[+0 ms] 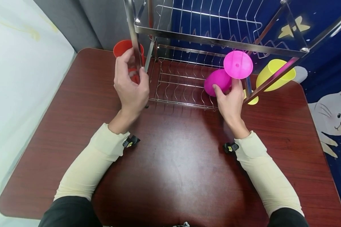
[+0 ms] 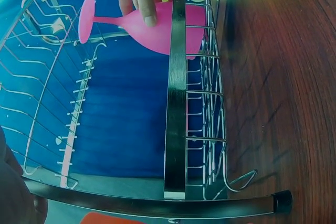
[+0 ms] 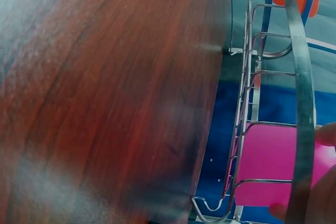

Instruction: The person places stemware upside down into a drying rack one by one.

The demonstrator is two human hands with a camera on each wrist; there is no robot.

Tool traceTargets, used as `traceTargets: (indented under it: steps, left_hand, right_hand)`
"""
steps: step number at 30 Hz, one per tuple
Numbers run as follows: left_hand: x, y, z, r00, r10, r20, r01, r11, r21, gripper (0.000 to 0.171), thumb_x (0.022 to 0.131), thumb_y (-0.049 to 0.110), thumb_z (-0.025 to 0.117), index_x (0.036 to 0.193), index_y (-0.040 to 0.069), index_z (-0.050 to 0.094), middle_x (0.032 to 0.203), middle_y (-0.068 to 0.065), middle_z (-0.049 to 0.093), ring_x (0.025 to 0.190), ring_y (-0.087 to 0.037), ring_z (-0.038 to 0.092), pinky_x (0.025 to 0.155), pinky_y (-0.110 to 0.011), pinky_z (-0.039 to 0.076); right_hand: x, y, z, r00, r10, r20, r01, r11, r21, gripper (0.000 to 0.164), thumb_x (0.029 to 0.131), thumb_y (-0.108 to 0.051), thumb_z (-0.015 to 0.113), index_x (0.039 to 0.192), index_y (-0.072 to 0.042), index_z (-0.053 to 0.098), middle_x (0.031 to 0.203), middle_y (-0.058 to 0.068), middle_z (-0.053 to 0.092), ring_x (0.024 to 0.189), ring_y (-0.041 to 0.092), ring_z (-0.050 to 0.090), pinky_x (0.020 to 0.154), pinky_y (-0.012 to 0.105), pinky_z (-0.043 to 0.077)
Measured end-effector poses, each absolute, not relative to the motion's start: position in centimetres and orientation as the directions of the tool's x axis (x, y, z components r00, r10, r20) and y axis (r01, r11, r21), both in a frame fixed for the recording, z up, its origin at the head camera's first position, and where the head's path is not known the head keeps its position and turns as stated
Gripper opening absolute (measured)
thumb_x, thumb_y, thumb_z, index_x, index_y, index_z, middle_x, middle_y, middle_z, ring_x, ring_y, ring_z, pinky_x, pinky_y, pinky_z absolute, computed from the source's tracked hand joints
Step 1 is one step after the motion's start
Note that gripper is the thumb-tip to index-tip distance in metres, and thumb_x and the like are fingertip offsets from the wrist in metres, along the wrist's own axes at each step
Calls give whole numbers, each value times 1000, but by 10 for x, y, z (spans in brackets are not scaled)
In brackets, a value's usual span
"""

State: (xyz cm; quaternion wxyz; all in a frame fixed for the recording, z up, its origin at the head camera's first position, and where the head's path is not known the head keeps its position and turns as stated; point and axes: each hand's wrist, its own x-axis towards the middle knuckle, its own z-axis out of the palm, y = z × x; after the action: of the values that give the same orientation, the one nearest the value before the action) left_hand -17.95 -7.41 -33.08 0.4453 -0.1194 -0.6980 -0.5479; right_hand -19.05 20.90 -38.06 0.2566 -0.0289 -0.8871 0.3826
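Observation:
My right hand [image 1: 231, 101] holds a pink plastic goblet [image 1: 238, 64] by its bowl, on the lower tier of a metal dish rack [image 1: 187, 37]. In the left wrist view, the goblet [image 2: 142, 32] has its foot toward the upper tier and its mouth at the lower wires; fingers [image 2: 148, 11] grip the bowl. The right wrist view shows the pink bowl [image 3: 265, 161] behind the rack's front rail. My left hand [image 1: 132, 90] grips the rack's left front post, thumb on one side and fingers on the other.
A red goblet [image 1: 121, 49] stands behind the left hand, outside the rack. Outside the right side, a yellow goblet [image 1: 272, 72] stands with its foot [image 1: 254, 100] on the brown table [image 1: 170, 157]. The rack's upper wire tier [image 1: 210, 14] overhangs the lower one.

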Motion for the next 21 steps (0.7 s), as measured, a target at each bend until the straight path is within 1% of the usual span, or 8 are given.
traceTargets:
  steps: [7,13,17,21]
  left_hand:
    - [-180,-75,-331,-580,-316,751,648,380,660,37,84,-6,56,121,-8,57,107,-21,59,95,-12,59,76,-28,57]
    - [-180,-76,-332,-581,-310,752,647,384,658,37,84,-6,56,121,-8,57,107,-21,59,96,-11,59,75,-27,56]
    - [-180,-75,-332,-580,-314,752,645,387,659,37,84,-6,56,121,-8,57,107,-21,59,96,-11,59,74,-26,55]
    - [-180,-75,-331,-580,-317,751,643,387,661,37,83,-6,55,120,-7,57,107,-20,59,97,-11,59,74,-26,55]
  right_hand:
    - [-194,210,-379,-879,251,405,-111,718,-687,60,86,-31,72,139,-14,50,128,14,58,113,26,55,95,38,45]
    - [-197,210,-378,-882,258,394,-91,729,-679,60,86,-31,72,139,-13,50,131,14,57,117,27,55,101,37,44]
    - [-197,210,-378,-885,253,390,-86,736,-672,60,86,-32,71,138,-12,50,132,14,57,121,26,54,104,39,39]
    - [-196,209,-379,-881,246,404,-97,743,-662,60,86,-31,71,138,-11,51,132,14,56,121,27,53,104,39,39]
